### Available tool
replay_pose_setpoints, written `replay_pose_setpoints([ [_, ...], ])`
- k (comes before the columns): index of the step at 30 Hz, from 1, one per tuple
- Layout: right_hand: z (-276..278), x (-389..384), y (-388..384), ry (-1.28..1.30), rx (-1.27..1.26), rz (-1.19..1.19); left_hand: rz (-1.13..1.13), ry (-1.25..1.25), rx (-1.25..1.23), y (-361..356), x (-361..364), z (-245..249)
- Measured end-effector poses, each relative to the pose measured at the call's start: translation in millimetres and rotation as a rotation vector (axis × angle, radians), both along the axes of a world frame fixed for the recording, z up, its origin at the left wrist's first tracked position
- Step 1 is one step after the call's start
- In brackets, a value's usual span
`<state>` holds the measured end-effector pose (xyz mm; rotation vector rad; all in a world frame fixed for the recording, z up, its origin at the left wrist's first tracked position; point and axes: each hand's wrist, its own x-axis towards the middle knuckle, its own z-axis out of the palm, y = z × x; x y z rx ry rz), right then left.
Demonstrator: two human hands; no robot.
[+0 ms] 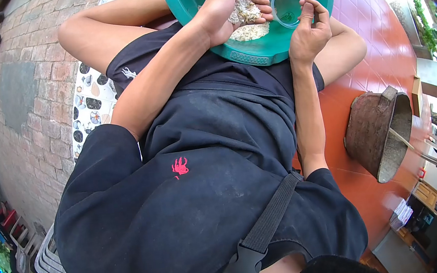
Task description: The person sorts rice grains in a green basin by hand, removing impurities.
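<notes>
My left hand [230, 12] is palm up and cupped over a green plastic basin [258, 58], holding a handful of pale, rice-like grains [243, 12]. Below its fingers, more of these grains lie in a pile [250, 32] on the basin's bottom. To the right, my right hand [312, 29] pinches the rim of a clear round cup [286, 3] between thumb and fingers. The cup is tilted so its round mouth faces me, and green shows through it. The basin rests at my lap, between my bent legs, with a cartoon print on its inner wall.
A rusty brown tub [371, 127] with a stick in it stands on the red tiled floor [338, 176] at the right. Brick paving [41, 93] and a strip of pebble-patterned tile [91, 100] lie to the left. Stacked chairs [51, 260] are at the lower left.
</notes>
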<state>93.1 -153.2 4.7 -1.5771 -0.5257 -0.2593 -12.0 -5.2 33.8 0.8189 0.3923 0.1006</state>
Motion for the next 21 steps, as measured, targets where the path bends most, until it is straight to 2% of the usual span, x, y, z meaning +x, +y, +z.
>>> replay_pose_setpoints([
  [2,0.0,-1.6,0.3,-0.018,0.01,0.008,0.001,-0.002,-0.002,-0.2,0.4,-0.8],
  [5,-0.3,-6.0,0.1,-0.073,0.099,0.14,0.006,-0.004,-0.012,-0.5,0.1,0.5],
  [7,-0.6,-5.5,-1.4,-0.299,-0.015,0.27,0.011,-0.001,-0.021,-0.3,0.0,0.1],
  [9,1.5,-7.2,-1.3,-0.296,-0.041,0.288,0.008,-0.014,0.01,0.1,0.1,-2.1],
  [12,9.9,-6.6,0.6,-0.584,-0.265,0.331,0.073,0.02,0.032,-1.2,-0.8,-1.6],
  [17,10.3,-10.8,5.2,-0.679,-0.403,0.346,0.073,-0.013,0.004,6.3,0.0,-11.8],
  [21,8.4,-12.9,8.1,-0.687,-0.489,0.332,0.082,0.0,-0.015,1.0,-5.2,0.6],
])
